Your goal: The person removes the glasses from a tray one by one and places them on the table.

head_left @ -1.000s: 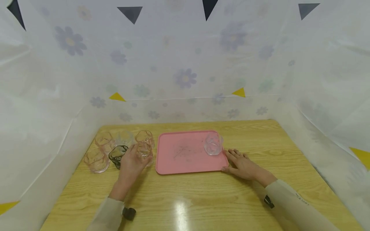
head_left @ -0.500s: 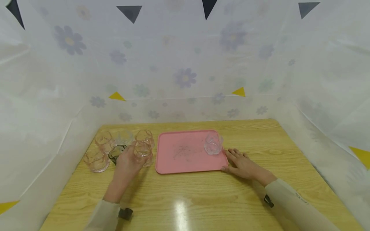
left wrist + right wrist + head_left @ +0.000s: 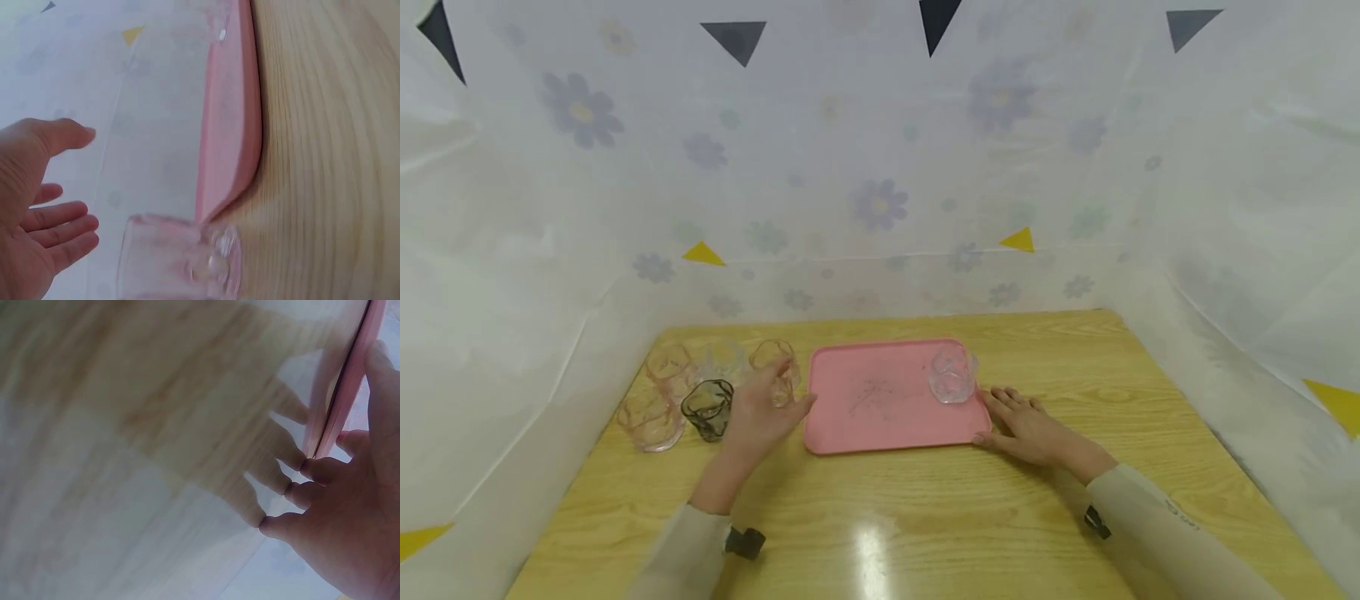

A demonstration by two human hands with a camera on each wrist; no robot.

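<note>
Over the left group of glasses, my left hand (image 3: 762,417) is spread, thumb apart from the fingers. A pale pink glass (image 3: 784,392) sits partly hidden behind it. In the left wrist view the hand (image 3: 37,212) holds nothing, with a pink glass (image 3: 175,259) to its right. My right hand (image 3: 1030,432) rests at the right edge of the pink tray (image 3: 850,427), fingers extended and thumb at the near corner. The right wrist view shows this hand (image 3: 344,506) with its fingertips on the tabletop. A clear glass (image 3: 953,377) stands at the tray's right end.
Left of the tray stand a dark grey glass (image 3: 709,410), an amber-pink glass (image 3: 651,421), another pinkish glass (image 3: 672,373), a clear glass (image 3: 725,360) and a pinkish one (image 3: 772,357). White cloth walls (image 3: 880,150) enclose the wooden table (image 3: 820,517).
My left hand, earlier gripping the pale pink glass, has let go and spread its fingers, moving right and exposing more of the dark grey glass. My right hand stays in place.
</note>
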